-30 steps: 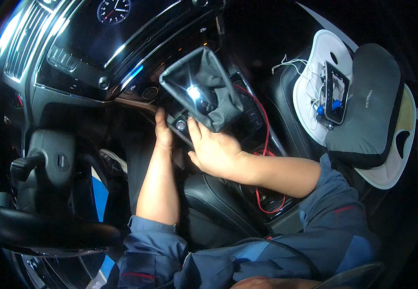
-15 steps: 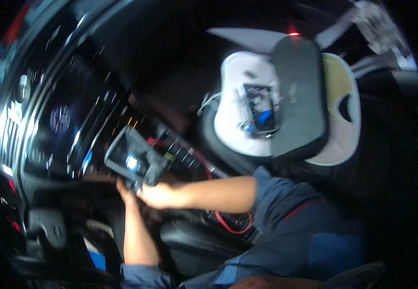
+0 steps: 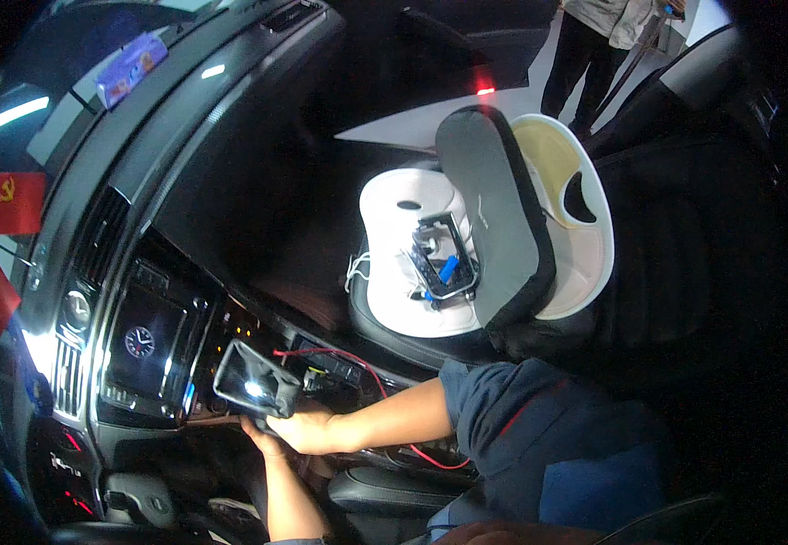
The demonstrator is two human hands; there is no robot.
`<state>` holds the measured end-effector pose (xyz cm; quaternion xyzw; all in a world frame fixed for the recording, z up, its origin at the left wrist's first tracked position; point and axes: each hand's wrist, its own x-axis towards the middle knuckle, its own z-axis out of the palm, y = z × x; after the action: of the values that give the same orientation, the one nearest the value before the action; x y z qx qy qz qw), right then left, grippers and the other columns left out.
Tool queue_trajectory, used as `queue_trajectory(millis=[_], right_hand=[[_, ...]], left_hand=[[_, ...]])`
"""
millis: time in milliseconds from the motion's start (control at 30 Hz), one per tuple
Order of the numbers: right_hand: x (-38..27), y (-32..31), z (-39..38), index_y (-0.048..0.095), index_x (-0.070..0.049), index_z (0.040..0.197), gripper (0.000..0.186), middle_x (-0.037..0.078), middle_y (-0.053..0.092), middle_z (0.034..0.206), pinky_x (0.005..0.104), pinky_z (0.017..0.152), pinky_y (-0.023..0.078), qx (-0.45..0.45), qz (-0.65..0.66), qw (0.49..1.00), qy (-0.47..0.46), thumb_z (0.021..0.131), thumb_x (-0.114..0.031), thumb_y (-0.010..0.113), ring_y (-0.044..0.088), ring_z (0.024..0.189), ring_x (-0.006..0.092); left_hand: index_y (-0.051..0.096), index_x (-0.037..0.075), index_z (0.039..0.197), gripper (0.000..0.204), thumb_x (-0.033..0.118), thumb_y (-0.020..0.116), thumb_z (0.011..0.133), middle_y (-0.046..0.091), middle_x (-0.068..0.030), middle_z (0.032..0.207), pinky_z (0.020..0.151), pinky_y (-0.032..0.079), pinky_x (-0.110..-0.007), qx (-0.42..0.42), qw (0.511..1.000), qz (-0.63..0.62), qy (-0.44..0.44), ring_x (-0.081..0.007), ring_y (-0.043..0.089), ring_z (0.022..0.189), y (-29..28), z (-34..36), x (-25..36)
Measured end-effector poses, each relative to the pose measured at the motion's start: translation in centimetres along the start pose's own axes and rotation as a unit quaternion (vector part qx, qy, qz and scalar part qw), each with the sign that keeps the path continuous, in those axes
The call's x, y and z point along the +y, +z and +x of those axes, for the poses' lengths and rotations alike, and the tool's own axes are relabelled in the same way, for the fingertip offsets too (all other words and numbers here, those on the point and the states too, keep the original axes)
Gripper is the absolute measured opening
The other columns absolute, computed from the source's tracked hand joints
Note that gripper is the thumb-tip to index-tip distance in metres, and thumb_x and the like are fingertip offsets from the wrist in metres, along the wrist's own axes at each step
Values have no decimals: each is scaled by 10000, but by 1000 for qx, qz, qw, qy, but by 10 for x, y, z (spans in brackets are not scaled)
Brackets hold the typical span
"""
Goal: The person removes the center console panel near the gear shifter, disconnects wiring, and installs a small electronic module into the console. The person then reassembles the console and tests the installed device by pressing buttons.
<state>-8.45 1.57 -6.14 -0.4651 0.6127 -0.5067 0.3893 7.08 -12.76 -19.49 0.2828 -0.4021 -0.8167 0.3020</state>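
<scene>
Both my hands are together at the centre console, at the base of a black gear shift boot (image 3: 276, 389) with a rectangular, shiny-edged frame. The open frame faces up and leftward, and a bright spot shows inside it. My right hand (image 3: 305, 429), reaching in from the right, is closed round the boot's lower end. Just below it, my left hand (image 3: 265, 438) is closed against the same end, its fingers partly hidden. Beside the boot runs a red cable (image 3: 377, 386), over the console (image 3: 326, 363) with its opened-up slots and a small yellowish part.
On the seat to the right lie a white moulded tray (image 3: 389, 304), a grey padded cushion (image 3: 494, 218) and a black frame with a blue piece (image 3: 449, 270). The dashboard screen with a clock (image 3: 139, 342) stands left. A person (image 3: 594, 45) stands beyond the open door.
My view has swung, so the seat and its things sit further left and the console lower. Both hands stay on the boot. The standing person shows more fully, and the blur is gone.
</scene>
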Motion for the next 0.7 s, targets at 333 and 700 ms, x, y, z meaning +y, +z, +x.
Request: queue_trajectory(millis=[333,700], right_hand=[[-17,23,-16,445,98,1372,630,314,642,1179,520,799,603,-14,-264,965,8,881,-239,650,716,929,441],[-44,37,-12,408,112,1427,728,293,547,1372,485,1066,478,-41,-357,921,147,890,-309,661,566,1286,399]], left_hand=[[490,82,1493,812,721,407,1000,603,-85,1373,1115,422,-433,123,990,-50,-40,-291,554,1249,-35,13,-22],[484,81,1498,861,759,427,969,597,-97,1380,1076,463,-429,63,996,-64,-9,-299,573,1221,3,12,-29]])
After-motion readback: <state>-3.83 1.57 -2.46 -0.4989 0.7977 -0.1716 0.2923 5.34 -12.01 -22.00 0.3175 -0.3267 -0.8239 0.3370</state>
